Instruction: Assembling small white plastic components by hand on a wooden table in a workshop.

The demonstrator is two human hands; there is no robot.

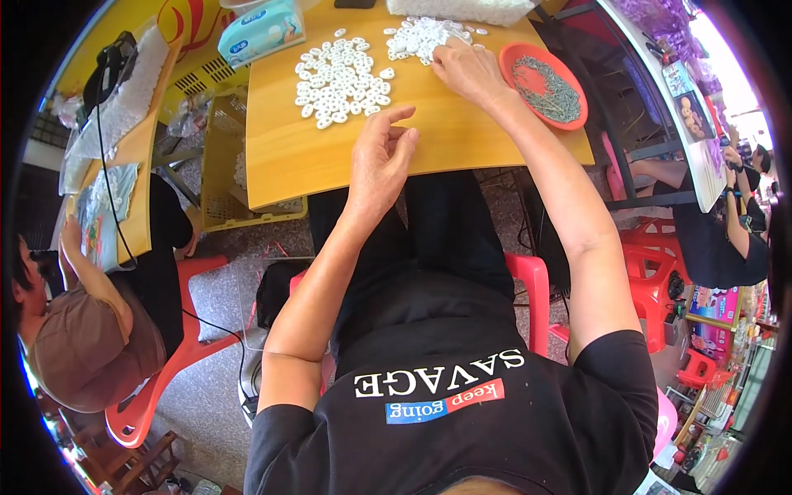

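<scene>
My right hand (470, 76) reaches to the back of the wooden table, its bent fingertips down at a heap of small white plastic pieces (419, 40). Whatever lies between those fingers is too small to make out. My left hand (382, 157) hovers at the table's front edge, fingers loosely curled and thumb apart, with nothing visible in it. Ahead of it spreads a wide group of white oval pieces with holes (340, 82). Close by my right wrist sits a red-orange plastic dish (575, 111) holding many thin grey metal pieces.
A blue-green tissue pack (262, 35) and a clear bag of white pieces (462, 7) stand along the back of the table (462, 140). A yellow crate (216, 165) is below on the left. Another person (95, 338) sits at a table there; more people and red stools (652, 272) are right.
</scene>
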